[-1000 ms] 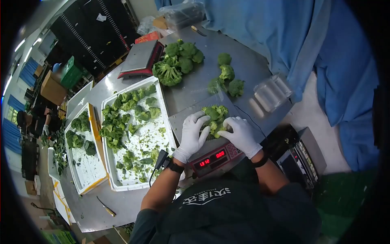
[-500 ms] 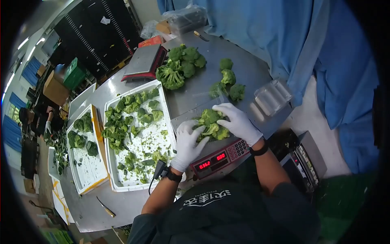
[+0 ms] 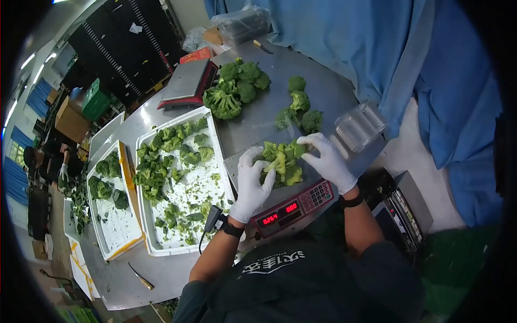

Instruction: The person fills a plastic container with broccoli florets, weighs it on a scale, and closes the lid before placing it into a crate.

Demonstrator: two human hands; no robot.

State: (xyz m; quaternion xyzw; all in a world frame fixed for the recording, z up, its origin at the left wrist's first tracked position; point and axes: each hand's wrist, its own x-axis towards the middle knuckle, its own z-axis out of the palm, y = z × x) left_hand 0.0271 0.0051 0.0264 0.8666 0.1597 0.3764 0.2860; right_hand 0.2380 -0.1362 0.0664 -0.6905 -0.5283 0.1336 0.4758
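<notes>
Broccoli florets (image 3: 283, 163) are heaped in a clear plastic box on the red electronic scale (image 3: 293, 209), whose display reads 0.264. My left hand (image 3: 251, 184), in a white glove, curls its fingers and thumb round the left side of the heap. At the heap's upper right, my gloved right hand (image 3: 329, 164) pinches a broccoli floret between thumb and fingers. The box's clear lid (image 3: 274, 129) stands up behind the heap. Much of the box is hidden by the florets and my hands.
Left of the scale lies a white tray (image 3: 186, 248) of florets, with a second white tray (image 3: 116, 239) beyond. Broccoli heads (image 3: 237, 89), loose florets (image 3: 301, 105), another scale (image 3: 186, 81), clear boxes (image 3: 361, 126) and two knives (image 3: 142, 277) lie around. A co-worker (image 3: 51, 156) is at far left.
My right hand has shifted slightly right and now pinches a floret at the heap's edge. Paler stems now show on top. The display has dropped from 0.362 to 0.264.
</notes>
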